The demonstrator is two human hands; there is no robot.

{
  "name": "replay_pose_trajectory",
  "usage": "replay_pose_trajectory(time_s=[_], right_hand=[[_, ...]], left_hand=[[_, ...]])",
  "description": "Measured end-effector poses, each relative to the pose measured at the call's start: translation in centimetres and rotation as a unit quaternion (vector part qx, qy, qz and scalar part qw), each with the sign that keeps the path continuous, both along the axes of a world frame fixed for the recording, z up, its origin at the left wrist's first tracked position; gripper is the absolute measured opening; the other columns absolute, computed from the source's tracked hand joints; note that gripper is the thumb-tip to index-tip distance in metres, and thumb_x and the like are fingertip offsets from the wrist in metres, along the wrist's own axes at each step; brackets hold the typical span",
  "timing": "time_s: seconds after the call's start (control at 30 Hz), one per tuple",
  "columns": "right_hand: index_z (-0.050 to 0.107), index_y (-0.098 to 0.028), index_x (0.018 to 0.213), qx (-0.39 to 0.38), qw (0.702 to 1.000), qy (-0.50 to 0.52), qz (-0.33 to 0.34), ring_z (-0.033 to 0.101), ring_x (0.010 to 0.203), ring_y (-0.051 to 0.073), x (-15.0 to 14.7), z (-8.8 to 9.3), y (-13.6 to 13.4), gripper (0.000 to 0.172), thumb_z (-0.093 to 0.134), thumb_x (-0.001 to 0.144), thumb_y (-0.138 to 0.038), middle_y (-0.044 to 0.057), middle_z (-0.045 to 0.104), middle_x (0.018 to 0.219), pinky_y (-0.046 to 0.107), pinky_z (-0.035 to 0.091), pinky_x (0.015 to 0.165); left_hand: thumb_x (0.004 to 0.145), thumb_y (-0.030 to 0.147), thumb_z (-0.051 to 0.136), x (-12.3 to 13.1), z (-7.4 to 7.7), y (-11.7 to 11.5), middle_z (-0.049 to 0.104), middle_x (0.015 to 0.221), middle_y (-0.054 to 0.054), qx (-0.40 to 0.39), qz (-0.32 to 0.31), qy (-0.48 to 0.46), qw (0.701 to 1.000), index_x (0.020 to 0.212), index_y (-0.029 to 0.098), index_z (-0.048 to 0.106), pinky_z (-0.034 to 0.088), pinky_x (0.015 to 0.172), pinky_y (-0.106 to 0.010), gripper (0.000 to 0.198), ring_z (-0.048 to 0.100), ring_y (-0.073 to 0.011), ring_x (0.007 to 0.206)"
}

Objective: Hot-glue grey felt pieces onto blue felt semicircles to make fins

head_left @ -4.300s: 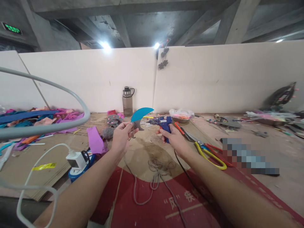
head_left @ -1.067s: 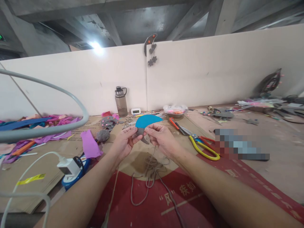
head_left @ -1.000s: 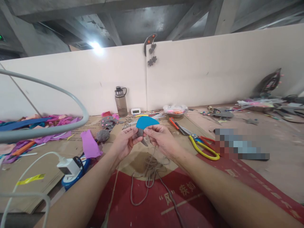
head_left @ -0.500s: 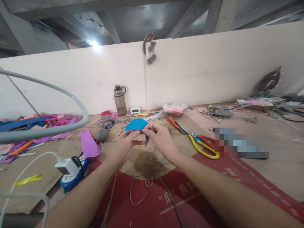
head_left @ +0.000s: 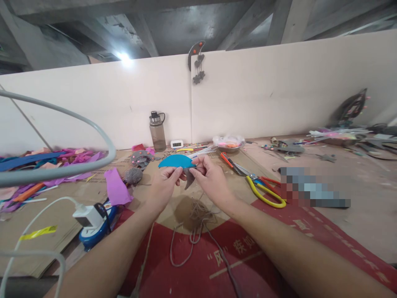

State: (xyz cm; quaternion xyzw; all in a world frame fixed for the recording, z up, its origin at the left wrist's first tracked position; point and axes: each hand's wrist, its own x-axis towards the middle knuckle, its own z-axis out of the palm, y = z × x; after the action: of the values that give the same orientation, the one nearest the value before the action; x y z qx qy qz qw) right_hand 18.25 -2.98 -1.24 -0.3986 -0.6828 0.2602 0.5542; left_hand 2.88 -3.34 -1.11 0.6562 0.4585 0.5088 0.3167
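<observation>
"What's the risk?"
"Left hand (head_left: 165, 182) and right hand (head_left: 212, 179) each pinch the blue-and-grey felt crescent (head_left: 174, 161) between them; uneven pulling might crease it."
"Anything else?"
"Loose grey yarn (head_left: 198, 213), at the crescent's five o'clock, could snag a finger."

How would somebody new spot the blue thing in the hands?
Find the long white wall, then the bottle standing before it. Nearer and slightly right, the left hand and right hand pinch a curved blue piece. Unlike the blue strip far left, it has a pointed grey tip showing below.
</observation>
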Motion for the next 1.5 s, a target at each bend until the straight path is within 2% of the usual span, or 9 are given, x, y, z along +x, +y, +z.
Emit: replay_pose_trajectory(time_s=[0.17,0.27,0.4,0.53,0.87,1.1,1.3,1.4,1.5], right_hand=[[0.051,-0.019,0.102,0.002,1.000,-0.007,-0.018,0.039,0.055,0.011,0.1,0.4,-0.3,0.025,0.055,0.077,-0.023,-0.009,0.034,0.057,0.024,0.033,0.056],[0.056,-0.019,0.099,-0.012,1.000,-0.004,-0.008,0.042,0.057,0.012,0.1,0.2,-0.1,0.023,0.055,0.079,-0.029,-0.007,0.042,0.058,0.025,0.035,0.058],[0.061,-0.017,0.080,-0.035,0.997,0.019,0.059,0.051,0.066,0.013,0.2,0.0,0.2,0.020,0.051,0.082,-0.034,0.000,0.058,0.071,0.026,0.039,0.064],[0.061,-0.016,0.079,-0.037,0.997,0.035,0.065,0.053,0.070,0.014,0.4,0.1,0.5,0.020,0.051,0.081,-0.033,0.001,0.061,0.075,0.027,0.040,0.067],[0.059,-0.017,0.079,-0.025,0.998,0.013,0.056,0.053,0.070,0.014,0.5,0.0,0.4,0.019,0.049,0.082,-0.033,0.001,0.060,0.075,0.026,0.041,0.066],[0.058,-0.018,0.078,-0.021,0.999,-0.026,0.039,0.052,0.065,0.013,0.4,-0.4,0.5,0.019,0.050,0.083,-0.034,0.001,0.060,0.072,0.025,0.040,0.062],[0.059,-0.018,0.091,-0.001,0.998,-0.066,0.019,0.051,0.069,0.014,0.4,0.1,0.0,0.021,0.048,0.085,-0.034,0.000,0.057,0.074,0.027,0.039,0.066],[0.052,-0.016,0.108,-0.013,0.998,-0.067,-0.003,0.049,0.064,0.014,0.3,0.1,-0.2,0.029,0.049,0.084,-0.032,-0.003,0.051,0.065,0.028,0.037,0.064],[0.051,-0.016,0.107,-0.009,0.998,-0.069,-0.006,0.047,0.061,0.014,0.3,0.0,-0.2,0.027,0.046,0.085,-0.030,-0.003,0.050,0.062,0.028,0.036,0.062]], left_hand=[[0.082,0.039,0.051,0.1,0.2,-0.4,0.060,0.062,-0.001,0.001,0.003,0.008,1.000,0.062,0.017,0.062,0.038,0.060,-0.025,0.032,0.049,-0.0122,0.061],[0.082,0.039,0.053,0.0,-0.1,-0.2,0.060,0.064,-0.001,0.005,-0.005,-0.022,1.000,0.062,0.016,0.062,0.037,0.061,-0.025,0.031,0.048,-0.0122,0.061],[0.082,0.037,0.056,-0.1,-0.6,0.2,0.061,0.067,-0.003,-0.008,-0.075,-0.117,0.990,0.067,0.016,0.064,0.039,0.060,-0.026,0.027,0.051,-0.0129,0.063],[0.082,0.035,0.056,0.1,-0.6,0.2,0.063,0.070,-0.004,-0.044,-0.137,-0.185,0.972,0.074,0.016,0.065,0.041,0.060,-0.027,0.023,0.054,-0.0136,0.064],[0.077,0.038,0.060,-0.1,0.2,-0.1,0.068,0.072,-0.004,0.001,-0.027,-0.026,0.999,0.071,0.016,0.067,0.043,0.062,-0.025,0.024,0.055,-0.0127,0.061],[0.074,0.040,0.062,-0.2,-0.1,-0.3,0.068,0.063,-0.003,-0.032,0.034,0.014,0.999,0.080,0.016,0.071,0.046,0.068,-0.028,0.027,0.062,-0.0167,0.064],[0.072,0.037,0.066,0.0,-0.4,0.3,0.070,0.082,-0.006,-0.062,-0.036,-0.149,0.986,0.082,0.013,0.069,0.051,0.054,-0.027,0.026,0.063,-0.0152,0.061],[0.069,0.034,0.070,-0.1,-0.4,0.8,0.070,0.085,-0.009,-0.053,-0.020,-0.229,0.972,0.082,0.011,0.068,0.055,0.060,-0.028,0.026,0.066,-0.0173,0.071],[0.068,0.031,0.072,-0.7,-0.5,1.6,0.070,0.080,-0.010,-0.034,0.017,-0.271,0.962,0.077,0.010,0.066,0.056,0.070,-0.032,0.024,0.067,-0.0170,0.071]])
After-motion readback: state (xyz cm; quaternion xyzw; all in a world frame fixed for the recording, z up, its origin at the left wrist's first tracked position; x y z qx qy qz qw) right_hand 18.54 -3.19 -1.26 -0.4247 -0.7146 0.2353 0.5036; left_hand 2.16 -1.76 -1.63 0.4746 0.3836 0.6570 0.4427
